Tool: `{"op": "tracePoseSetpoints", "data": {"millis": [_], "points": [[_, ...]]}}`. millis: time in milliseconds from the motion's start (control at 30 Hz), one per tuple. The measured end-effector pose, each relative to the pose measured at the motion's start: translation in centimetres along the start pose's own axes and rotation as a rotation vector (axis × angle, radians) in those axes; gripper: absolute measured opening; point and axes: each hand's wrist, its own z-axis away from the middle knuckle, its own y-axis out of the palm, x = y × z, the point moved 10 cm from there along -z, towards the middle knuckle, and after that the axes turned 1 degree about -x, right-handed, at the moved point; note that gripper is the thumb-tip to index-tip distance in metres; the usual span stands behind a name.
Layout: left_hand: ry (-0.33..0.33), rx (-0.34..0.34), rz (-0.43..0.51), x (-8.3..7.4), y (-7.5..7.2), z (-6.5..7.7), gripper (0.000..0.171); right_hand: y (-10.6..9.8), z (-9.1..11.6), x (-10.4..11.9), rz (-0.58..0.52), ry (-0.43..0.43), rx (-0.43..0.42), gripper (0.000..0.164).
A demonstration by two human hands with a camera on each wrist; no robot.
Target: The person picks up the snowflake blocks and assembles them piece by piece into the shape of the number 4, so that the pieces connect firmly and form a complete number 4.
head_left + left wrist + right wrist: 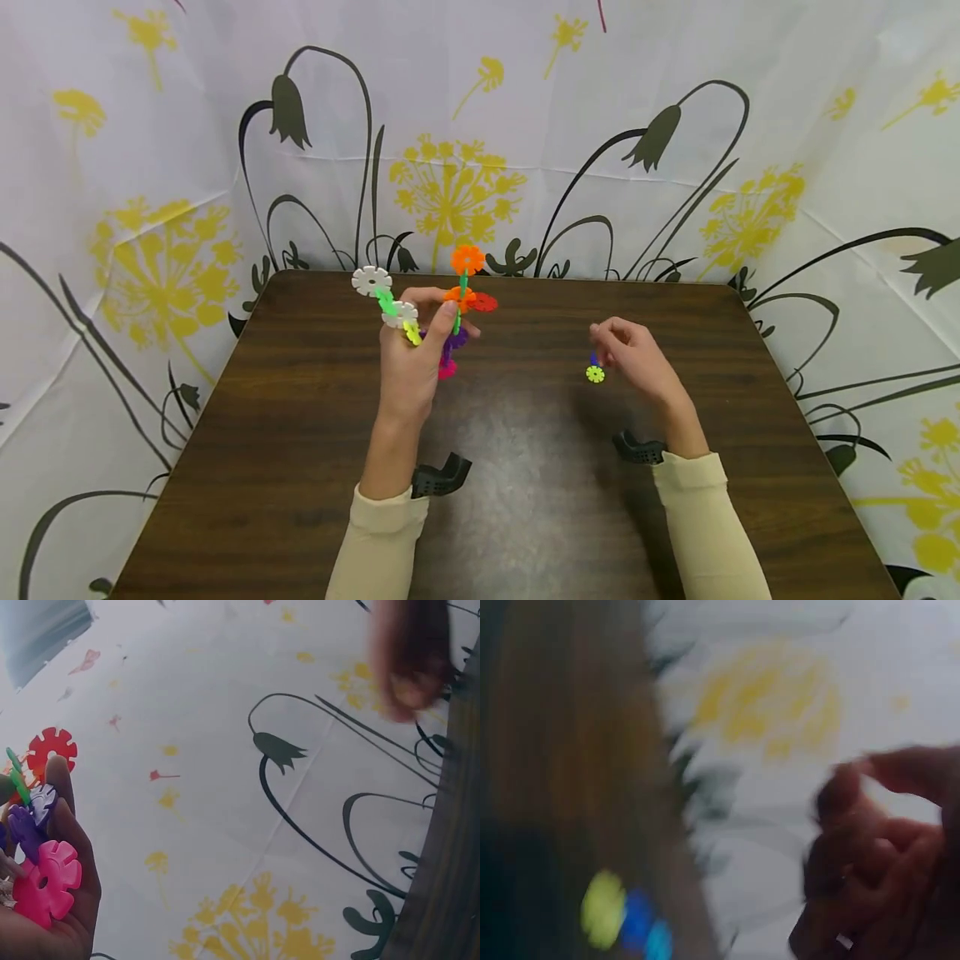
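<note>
In the head view my left hand grips a branching assembly of interlocking notched discs. One branch has white discs joined by green and yellow ones; another carries orange discs and a red disc. Purple discs and a pink disc sit by the palm in the left wrist view, partly hidden by fingers. My right hand is over the table with fingers curled and thumb near the index fingertip, no piece showing between them. Close below it are a yellow disc and a blue disc, with a light blue one beside them.
The brown wooden table extends under both hands. A white flower-printed cloth hangs behind and beside it. Black wrist mounts stick out at both cuffs.
</note>
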Motion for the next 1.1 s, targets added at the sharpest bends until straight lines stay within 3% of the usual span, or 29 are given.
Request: {"op": "tracePoseSetpoints", "data": {"millis": [133,200,300,500,667,900,1000,1100], "points": [[-0.027,-0.008,0.011,0.1,-0.4,0.0,0.017,-0.6,0.3,-6.2,0.406,0.196,-0.010,0.044],[-0.048,-0.034,0.002,0.2,-0.7,0.2,0.015,-0.4,0.6,-8.5,0.531,0.293,-0.014,0.049],[-0.082,-0.083,-0.007,0.5,-1.2,0.5,0.013,0.4,1.0,-10.4,0.604,0.387,-0.023,0.055],[-0.125,-0.123,0.092,1.0,-1.1,0.5,0.012,0.7,0.5,-11.1,0.609,0.422,-0.063,0.048],[-0.147,-0.110,0.152,1.2,-0.5,0.4,0.013,0.9,-0.5,-11.0,0.485,0.343,-0.006,0.042],[-0.152,-0.050,0.168,1.0,0.7,0.8,0.015,2.4,-0.6,-9.7,0.216,0.140,0.091,0.026],[-0.132,-0.014,0.170,0.5,1.8,0.9,0.019,2.3,0.3,-6.4,0.146,0.037,0.079,0.028],[-0.092,0.044,0.142,-0.4,3.5,0.8,0.019,1.3,1.9,-0.5,0.070,-0.114,0.004,0.025]]}}
